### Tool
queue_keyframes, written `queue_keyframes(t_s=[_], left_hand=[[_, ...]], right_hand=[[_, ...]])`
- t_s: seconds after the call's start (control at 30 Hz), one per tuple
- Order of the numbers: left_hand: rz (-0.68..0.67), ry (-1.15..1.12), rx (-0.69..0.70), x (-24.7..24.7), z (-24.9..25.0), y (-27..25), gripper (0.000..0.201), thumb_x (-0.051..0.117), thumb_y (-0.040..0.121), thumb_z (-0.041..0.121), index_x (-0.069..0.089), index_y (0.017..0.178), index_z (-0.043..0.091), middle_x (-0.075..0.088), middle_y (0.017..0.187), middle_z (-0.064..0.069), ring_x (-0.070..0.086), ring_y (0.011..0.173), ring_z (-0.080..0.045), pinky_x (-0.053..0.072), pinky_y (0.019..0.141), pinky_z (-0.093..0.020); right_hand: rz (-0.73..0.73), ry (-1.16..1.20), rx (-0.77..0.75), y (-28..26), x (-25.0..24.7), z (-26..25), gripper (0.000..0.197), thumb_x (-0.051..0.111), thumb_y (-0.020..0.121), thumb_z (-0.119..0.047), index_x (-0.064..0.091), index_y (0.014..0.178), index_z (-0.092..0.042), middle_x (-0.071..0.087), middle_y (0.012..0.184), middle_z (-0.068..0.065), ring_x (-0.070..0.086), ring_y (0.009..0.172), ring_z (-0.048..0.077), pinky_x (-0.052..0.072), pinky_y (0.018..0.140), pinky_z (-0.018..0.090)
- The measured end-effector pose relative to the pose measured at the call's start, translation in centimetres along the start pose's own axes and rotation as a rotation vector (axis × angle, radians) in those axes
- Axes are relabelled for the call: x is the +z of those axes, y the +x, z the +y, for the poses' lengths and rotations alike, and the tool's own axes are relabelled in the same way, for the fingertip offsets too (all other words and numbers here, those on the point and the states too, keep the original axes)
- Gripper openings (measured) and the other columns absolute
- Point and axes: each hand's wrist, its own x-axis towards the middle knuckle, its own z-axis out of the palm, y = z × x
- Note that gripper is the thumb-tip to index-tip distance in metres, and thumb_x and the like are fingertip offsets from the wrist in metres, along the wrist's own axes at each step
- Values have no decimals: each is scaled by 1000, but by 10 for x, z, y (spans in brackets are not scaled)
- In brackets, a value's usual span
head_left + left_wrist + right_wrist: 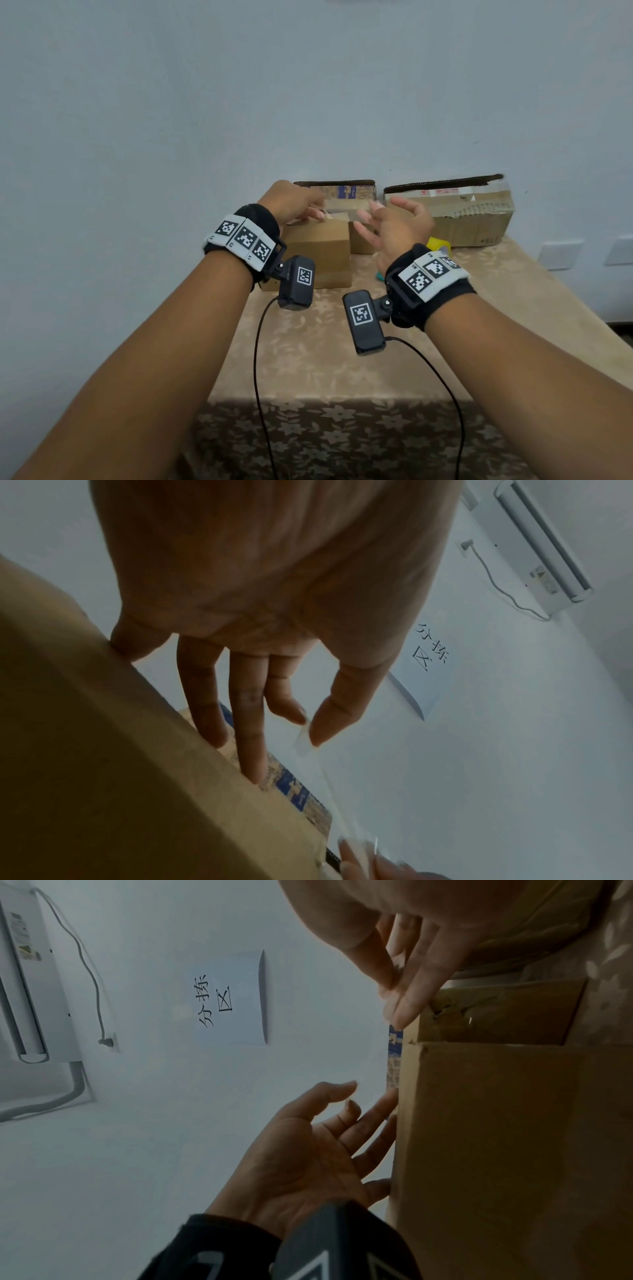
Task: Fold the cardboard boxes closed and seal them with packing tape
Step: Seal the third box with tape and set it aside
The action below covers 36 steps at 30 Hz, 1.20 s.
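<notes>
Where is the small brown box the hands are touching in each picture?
Head view: the small cardboard box sits middle, on the table beside the left hand.
Left wrist view: it fills the lower left, under the fingers.
Right wrist view: it fills the right side.
Shared landmark: the blue-printed box behind it, also seen at and.

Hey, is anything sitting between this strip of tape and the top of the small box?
Nothing visible does. The clear tape strip stretches between the left hand and right hand just over the small box; only the left fingers touch its top edge.
</notes>
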Motion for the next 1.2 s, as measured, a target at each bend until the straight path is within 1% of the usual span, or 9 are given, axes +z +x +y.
queue_keyframes(t_s=[0.13, 0.23, 0.33, 0.5, 0.6, 0.83, 1.0, 1.1, 1.2], left_hand=[[11, 117, 8, 5, -2, 5, 28, 72, 87, 17, 69, 111, 2, 69, 85, 1, 60, 86, -11, 47, 74, -25], [54, 84, 46, 8, 0, 7, 17, 71, 91, 14, 67, 103, 3, 66, 84, -1, 66, 84, -17, 53, 61, -20], [58, 173, 13, 9, 0, 7, 18, 72, 90, 19, 69, 105, 8, 63, 81, 3, 58, 79, -10, 45, 61, -24], [83, 134, -8, 12, 1, 8, 10, 70, 88, 14, 62, 87, 8, 67, 67, 1, 59, 75, -14, 49, 62, -22], [103, 104, -27, 11, 1, 9, 15, 72, 82, 16, 63, 89, 7, 61, 83, -7, 56, 78, -19, 46, 72, -27], [95, -5, -61, 3, 0, 6, 4, 62, 84, 5, 62, 85, 2, 69, 73, -12, 59, 54, -13, 52, 53, -16], [95, 64, -35, 5, -8, 9, 3, 68, 76, 7, 67, 73, 7, 75, 79, -10, 69, 77, -20, 59, 92, -34], [129, 149, -9, 7, -9, 8, 5, 75, 69, 12, 70, 70, 10, 76, 94, -14, 71, 92, -25, 58, 95, -43], [163, 200, 4, 8, -12, 9, 12, 76, 69, 14, 72, 76, 6, 69, 86, -11, 67, 91, -24, 58, 92, -43]], right_hand=[[30, -17, 8, 5, -1, 4, 29, 64, 92, 12, 56, 106, -12, 70, 105, 22, 78, 82, 29, 64, 62, 34], [56, -25, 20, 5, 0, 8, 30, 65, 91, 14, 56, 103, -13, 70, 104, 23, 78, 80, 30, 63, 61, 33], [69, -15, 39, 7, 0, 11, 33, 65, 89, 17, 54, 99, -12, 69, 104, 26, 76, 78, 29, 63, 61, 32], [84, 2, 49, 8, 0, 13, 31, 65, 88, 18, 56, 97, -11, 68, 106, 26, 76, 82, 32, 62, 61, 30], [82, 25, 29, 7, 3, 11, 29, 65, 89, 16, 58, 103, -8, 68, 108, 27, 77, 82, 33, 63, 61, 31], [27, 6, 24, 0, 11, 11, 29, 64, 91, 13, 58, 108, -9, 70, 105, 24, 78, 82, 30, 66, 70, 39], [44, -2, 29, 4, 5, 14, 30, 65, 88, 17, 58, 109, -4, 69, 106, 27, 78, 80, 32, 65, 70, 38], [48, -14, 45, 6, 2, 15, 31, 67, 87, 17, 58, 109, -2, 70, 103, 27, 77, 80, 34, 66, 71, 38], [46, -17, 54, 8, 1, 15, 30, 67, 86, 18, 58, 107, -2, 70, 98, 27, 78, 79, 34, 66, 70, 38]])
